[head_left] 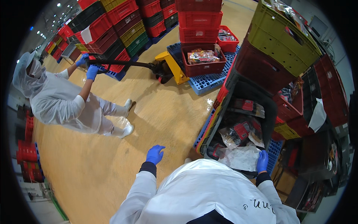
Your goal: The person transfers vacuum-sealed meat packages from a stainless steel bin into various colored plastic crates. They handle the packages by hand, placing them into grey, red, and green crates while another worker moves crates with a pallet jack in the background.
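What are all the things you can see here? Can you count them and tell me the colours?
black crate: one, black, in front of the right hand, holding packets
packets: many, red and black, inside the black crate
white sheet: one, white, on the near end of the black crate
yellow-green crate: one, upper right
red crates: a stack, on the blue pallet
blue pallet: one, on the floor
pallet jack: one, yellow
co-worker: one, in white, holding the jack handle
left hand: blue glove, free over the floor
right hand: blue glove, on the black crate's rim
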A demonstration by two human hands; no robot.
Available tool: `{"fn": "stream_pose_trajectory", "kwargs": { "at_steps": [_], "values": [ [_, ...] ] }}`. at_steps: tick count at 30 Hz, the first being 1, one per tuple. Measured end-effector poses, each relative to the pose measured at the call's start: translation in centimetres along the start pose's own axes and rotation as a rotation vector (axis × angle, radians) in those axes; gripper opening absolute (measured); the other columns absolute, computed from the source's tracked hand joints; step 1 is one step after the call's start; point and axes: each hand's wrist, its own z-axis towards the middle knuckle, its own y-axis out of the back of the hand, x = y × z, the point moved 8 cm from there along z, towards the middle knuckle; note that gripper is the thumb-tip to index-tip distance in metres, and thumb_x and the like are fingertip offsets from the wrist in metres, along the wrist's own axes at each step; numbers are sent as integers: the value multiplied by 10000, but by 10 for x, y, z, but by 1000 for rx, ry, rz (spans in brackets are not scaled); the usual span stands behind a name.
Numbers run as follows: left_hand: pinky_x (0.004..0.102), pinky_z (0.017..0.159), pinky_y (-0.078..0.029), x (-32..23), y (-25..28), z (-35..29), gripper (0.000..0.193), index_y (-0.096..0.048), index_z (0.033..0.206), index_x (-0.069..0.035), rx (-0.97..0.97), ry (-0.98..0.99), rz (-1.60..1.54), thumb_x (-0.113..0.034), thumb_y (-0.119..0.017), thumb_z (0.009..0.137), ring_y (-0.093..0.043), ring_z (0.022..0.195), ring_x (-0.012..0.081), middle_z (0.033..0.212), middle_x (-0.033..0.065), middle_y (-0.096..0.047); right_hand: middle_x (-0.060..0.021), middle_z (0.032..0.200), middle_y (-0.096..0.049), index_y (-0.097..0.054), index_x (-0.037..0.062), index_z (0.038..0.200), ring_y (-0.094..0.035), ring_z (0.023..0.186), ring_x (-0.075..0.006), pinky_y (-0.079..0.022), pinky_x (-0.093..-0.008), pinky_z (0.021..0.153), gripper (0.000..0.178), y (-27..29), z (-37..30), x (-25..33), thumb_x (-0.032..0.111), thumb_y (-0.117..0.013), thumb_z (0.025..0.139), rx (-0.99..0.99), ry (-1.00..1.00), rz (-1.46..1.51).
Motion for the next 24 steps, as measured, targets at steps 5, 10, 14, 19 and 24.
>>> {"fn": "stream_pose_trajectory", "kwargs": {
  "at_steps": [5,10,14,19,24],
  "values": [
    [424,980,-475,106,-45,-80,367,-648,1194,-186,125,393,-80,-265,-666,836,-590,1143,323,1195,146,-645,-207,1032,-623,-610,-36,1075,-581,967,-355,-453,-398,889,205,-4,-2,-3,118,-568,946,33,-13,-24],
    [420,932,-501,174,-78,-158,450,-645,1206,-145,264,690,-25,-280,-720,783,-636,1055,313,1127,159,-673,-189,949,-588,-603,-35,998,-569,880,-330,-451,-386,827,137,-2,-2,9,79,-559,937,-12,9,88],
    [411,982,-487,188,-84,-178,511,-629,1247,-148,273,824,-82,-305,-740,774,-618,1129,313,1177,159,-667,-178,941,-584,-601,-13,985,-566,862,-322,-452,-382,812,110,-3,0,-3,77,-567,931,-23,-11,79],
    [417,978,-488,175,-69,-152,512,-610,1276,-154,197,774,-95,-283,-735,797,-617,1127,319,1230,172,-634,-189,961,-593,-607,3,990,-572,894,-355,-455,-398,818,112,-6,3,-8,92,-567,934,-15,-38,83],
    [425,963,-490,152,-57,-120,532,-607,1282,-165,172,722,-131,-290,-749,785,-611,1118,333,1232,186,-617,-230,1024,-599,-619,7,992,-559,970,-399,-442,-429,896,129,-2,7,-17,109,-564,934,-16,-11,4]
  ]
}}
